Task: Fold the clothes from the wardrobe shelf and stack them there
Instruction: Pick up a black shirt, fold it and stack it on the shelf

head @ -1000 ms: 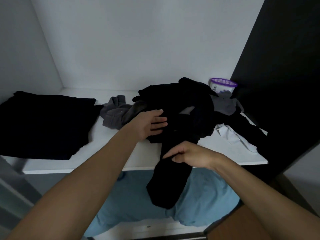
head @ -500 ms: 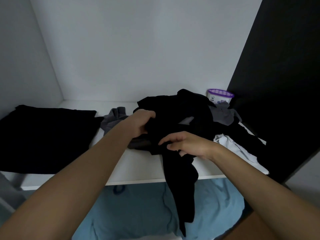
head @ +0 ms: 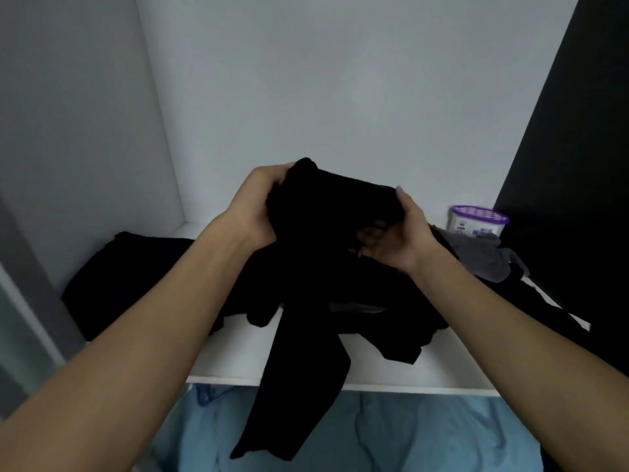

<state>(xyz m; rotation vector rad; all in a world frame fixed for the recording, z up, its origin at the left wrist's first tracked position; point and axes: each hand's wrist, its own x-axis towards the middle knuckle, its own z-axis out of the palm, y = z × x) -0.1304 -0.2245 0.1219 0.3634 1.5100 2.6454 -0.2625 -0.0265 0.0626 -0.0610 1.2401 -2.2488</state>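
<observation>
The garment (head: 306,369) hangs limp past the shelf (head: 231,356) edge. It looks soft and light, so it will sag where nothing supports it, and two top corners seem the best hold. The left hand (head: 255,209) and right hand (head: 405,233) each curl around its bunched top, above the pile (head: 391,321). Behind, the tub (head: 478,221) has a label too blurred to read.

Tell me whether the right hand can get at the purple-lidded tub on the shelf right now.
Probably not yet: the right hand is gripping the black garment. The tub stands uncovered just beyond it, behind grey cloth, so once freed, likely yes.
</observation>
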